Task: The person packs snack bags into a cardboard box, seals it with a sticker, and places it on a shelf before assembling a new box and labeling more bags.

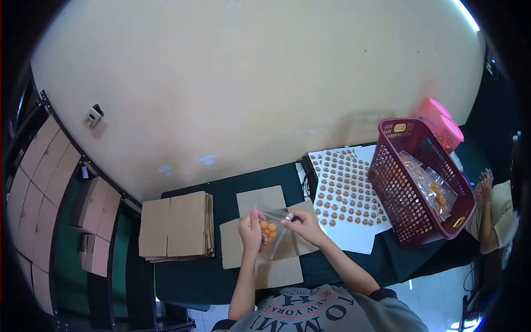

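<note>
Between my two hands is a clear plastic bag point(277, 243) with round orange snacks point(269, 228) gathered at its left side. My left hand point(250, 231) grips the bag's upper left edge, thumb pointing up. At the top right corner, my right hand point(303, 225) pinches the bag's rim between thumb and fingers. Beneath the bag, an unfolded cardboard box point(261, 200) lies flat on the dark green tablecloth, its flaps spread out. The bag and my hands cover the middle of the cardboard.
Left on the table is a stack of flat cardboard point(185, 227). Sheets of round stickers point(348, 191) lie to the right, beside a maroon basket point(412, 221) holding filled bags point(437, 191). Pink containers point(445, 124) stand behind it. Another person's arm point(487, 213) shows at far right; boxes point(44, 193) fill left shelves.
</note>
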`<act>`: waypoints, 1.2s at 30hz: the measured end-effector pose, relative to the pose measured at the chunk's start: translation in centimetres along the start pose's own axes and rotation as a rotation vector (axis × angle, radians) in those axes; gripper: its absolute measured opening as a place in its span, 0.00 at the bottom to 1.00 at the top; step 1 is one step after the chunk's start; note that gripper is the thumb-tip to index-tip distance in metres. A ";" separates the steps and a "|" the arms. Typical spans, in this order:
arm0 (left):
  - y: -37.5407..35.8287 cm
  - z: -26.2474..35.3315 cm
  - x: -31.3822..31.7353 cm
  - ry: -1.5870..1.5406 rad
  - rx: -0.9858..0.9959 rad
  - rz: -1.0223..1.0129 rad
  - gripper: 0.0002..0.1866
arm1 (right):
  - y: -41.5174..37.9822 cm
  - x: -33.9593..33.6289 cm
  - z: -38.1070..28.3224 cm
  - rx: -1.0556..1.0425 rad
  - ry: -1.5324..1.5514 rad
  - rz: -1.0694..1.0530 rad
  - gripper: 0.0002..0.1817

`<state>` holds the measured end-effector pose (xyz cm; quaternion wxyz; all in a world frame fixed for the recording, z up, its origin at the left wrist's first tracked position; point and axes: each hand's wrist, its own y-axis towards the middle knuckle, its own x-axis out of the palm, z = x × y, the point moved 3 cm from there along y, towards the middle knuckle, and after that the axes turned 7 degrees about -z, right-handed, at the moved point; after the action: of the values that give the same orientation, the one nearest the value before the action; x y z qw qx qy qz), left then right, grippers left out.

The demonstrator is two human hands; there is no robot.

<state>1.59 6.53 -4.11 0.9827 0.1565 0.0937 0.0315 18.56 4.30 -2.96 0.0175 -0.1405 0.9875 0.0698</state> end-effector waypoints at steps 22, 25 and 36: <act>-7.4 -13.5 -8.0 0.117 -0.283 -0.007 0.20 | 1.5 8.3 26.3 0.653 0.362 -0.067 0.13; -9.1 -14.8 -8.9 0.333 -0.304 -0.139 0.25 | 2.2 9.5 28.7 0.677 -0.173 -0.081 0.12; -10.3 -17.2 -6.0 0.492 -0.315 -0.371 0.29 | 1.5 10.3 25.6 0.857 -0.763 0.055 0.37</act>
<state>-7.31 1.40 -22.36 0.9318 -0.0290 0.3485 -0.0968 8.69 6.53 -28.64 0.4263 -0.0601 0.8546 -0.2903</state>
